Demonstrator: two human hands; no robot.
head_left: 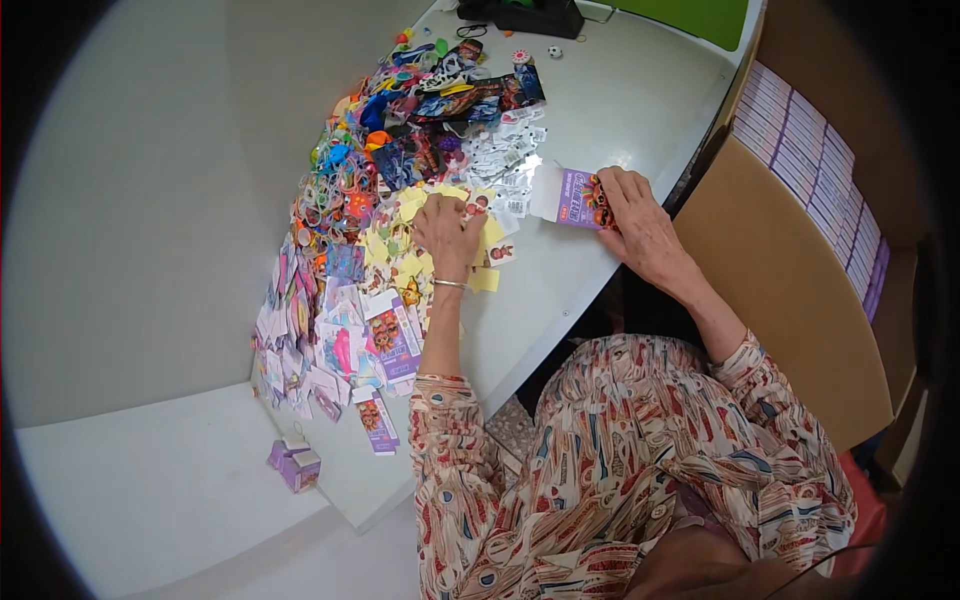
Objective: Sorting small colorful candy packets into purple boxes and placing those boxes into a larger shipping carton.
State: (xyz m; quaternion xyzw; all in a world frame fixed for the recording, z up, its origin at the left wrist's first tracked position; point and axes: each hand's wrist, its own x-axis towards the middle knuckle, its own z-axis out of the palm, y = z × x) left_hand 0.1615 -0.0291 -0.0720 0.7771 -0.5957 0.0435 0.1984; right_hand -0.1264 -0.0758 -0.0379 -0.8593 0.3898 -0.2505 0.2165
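Note:
My right hand grips a small purple printed carton at its right end, with the thumb below and the fingers on top. The carton's white end flap stands open toward the left. My left hand, with a bangle at the wrist, rests on a heap of yellow-backed picture cards. Its fingers bend down onto the cards, and the thumb is apart from them. I see nothing held there, though the fingertips are partly hidden. Silvery-white printed packets lie just beyond that hand.
Colourful small toys and bands are piled along the wall. Flattened purple cartons and pastel cards lie nearer. A large cardboard box at the right holds stacked cartons. A purple packet sits by the table's left corner.

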